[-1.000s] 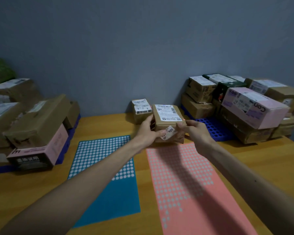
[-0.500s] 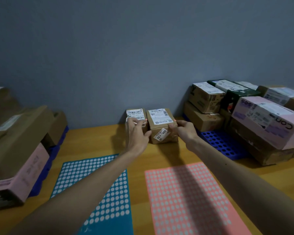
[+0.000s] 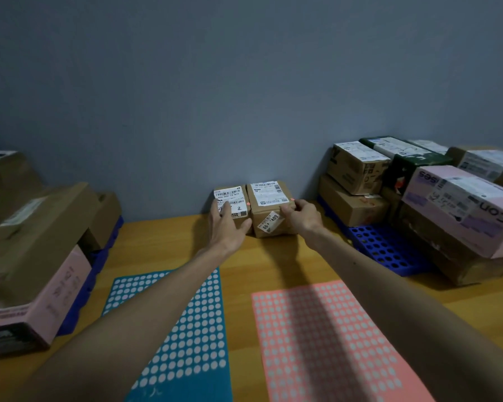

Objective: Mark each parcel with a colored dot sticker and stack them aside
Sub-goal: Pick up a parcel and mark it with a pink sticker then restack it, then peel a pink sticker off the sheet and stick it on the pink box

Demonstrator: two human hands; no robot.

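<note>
Sitting at 12 o'clock against the wall: brown parcel, bearing a white top label and crooked front tag, touching a smaller parcel at 9 o'clock. Lying farther back than a second ago. Right hand gripping its right corner; left hand resting released on the smaller one. Leaving bare table at 6 o'clock.

A teal sheet and a salmon sheet, both dotted white; brown parcel, white labels; blue perforated pallet

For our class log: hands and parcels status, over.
Left hand flat on white-labelled brown cardboard parcel. Right hand grips side-tagged brown cardboard parcel beside it. Nothing obstructing.
</note>
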